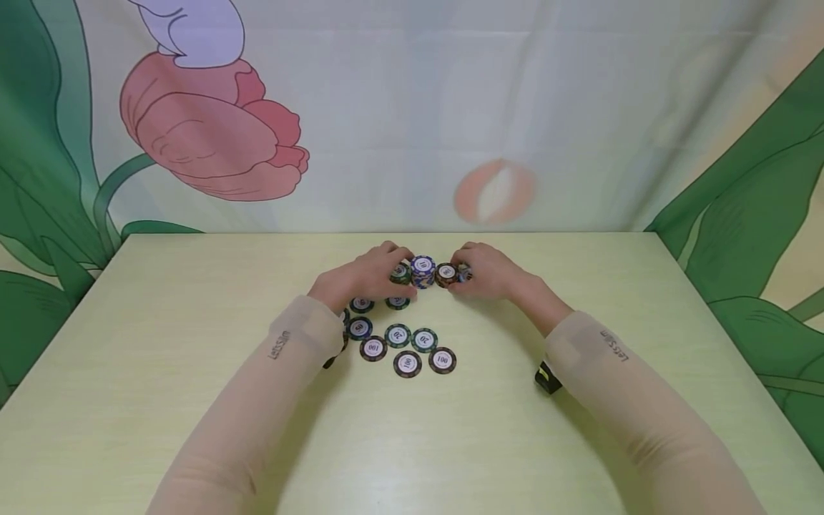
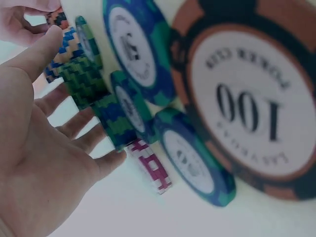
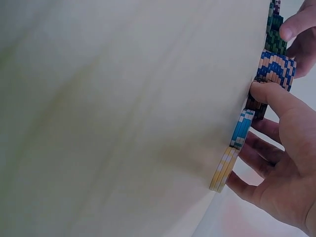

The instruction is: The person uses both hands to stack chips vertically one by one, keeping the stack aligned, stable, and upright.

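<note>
Stacks of poker chips stand in a row near the table's back edge. My left hand (image 1: 373, 275) is around the row's left part. Its thumb stretches along the front, while the other fingers spread behind the green stack (image 2: 81, 81) and the blue-green stack (image 2: 113, 121). My right hand (image 1: 488, 272) pinches a brown-and-black stack (image 1: 447, 272), thumb at the front and a finger behind. Between the hands rises a taller blue-and-orange stack (image 1: 423, 270). Behind a light blue stack (image 3: 242, 129) and a yellow stack (image 3: 224, 169) are my other right fingers.
Loose chips lie flat in front of the row: brown 100 chips (image 1: 408, 364), green 20 chips (image 1: 398, 335) and blue chips (image 1: 359, 328), some partly hidden by my left arm. A pink-and-white stack (image 2: 150, 165) ends the row at left. A printed curtain (image 1: 412, 114) hangs behind the table (image 1: 412, 443).
</note>
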{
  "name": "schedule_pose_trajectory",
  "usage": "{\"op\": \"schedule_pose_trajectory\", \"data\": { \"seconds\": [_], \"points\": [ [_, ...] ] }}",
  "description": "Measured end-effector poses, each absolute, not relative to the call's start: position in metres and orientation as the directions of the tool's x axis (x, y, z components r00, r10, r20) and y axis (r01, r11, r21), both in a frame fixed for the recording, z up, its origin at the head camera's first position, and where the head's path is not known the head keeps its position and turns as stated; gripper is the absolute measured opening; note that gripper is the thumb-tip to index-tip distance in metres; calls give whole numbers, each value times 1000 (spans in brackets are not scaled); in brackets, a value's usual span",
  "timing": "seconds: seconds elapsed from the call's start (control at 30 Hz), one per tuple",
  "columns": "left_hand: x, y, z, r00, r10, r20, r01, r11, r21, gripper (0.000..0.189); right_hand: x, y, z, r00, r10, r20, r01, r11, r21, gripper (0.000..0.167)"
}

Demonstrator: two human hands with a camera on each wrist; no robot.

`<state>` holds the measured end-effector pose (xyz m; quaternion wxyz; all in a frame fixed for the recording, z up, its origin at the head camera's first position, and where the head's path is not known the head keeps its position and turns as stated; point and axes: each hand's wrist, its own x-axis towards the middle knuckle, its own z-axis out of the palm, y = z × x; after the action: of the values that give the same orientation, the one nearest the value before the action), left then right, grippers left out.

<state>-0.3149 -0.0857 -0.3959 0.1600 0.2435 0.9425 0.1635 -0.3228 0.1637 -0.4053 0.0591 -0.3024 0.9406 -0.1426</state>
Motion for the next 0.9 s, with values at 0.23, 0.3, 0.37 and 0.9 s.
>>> {"op": "schedule_pose_trajectory", "data": {
  "seconds": [0.23, 0.3, 0.37, 0.9],
  "points": [
    [-300, -86, -382, -844, 490, -217, 426, 860, 281, 82, -324, 165, -405, -806, -592, -26, -556, 772, -308, 43],
    [-297, -86, -380, -846, 486, -222, 427, 865, 265, 84, -325, 165, -405, -807, -590, -25, -555, 772, -310, 43],
    [-294, -87, -380, -848, 486, -211, 432, 865, 253, 83, -325, 165, -405, -807, -590, -25, -554, 771, -314, 42],
    [-259, -73, -366, -794, 580, -184, 547, 813, 201, 44, -327, 164, -405, -820, -571, -46, -529, 785, -321, 42]
  ]
}}
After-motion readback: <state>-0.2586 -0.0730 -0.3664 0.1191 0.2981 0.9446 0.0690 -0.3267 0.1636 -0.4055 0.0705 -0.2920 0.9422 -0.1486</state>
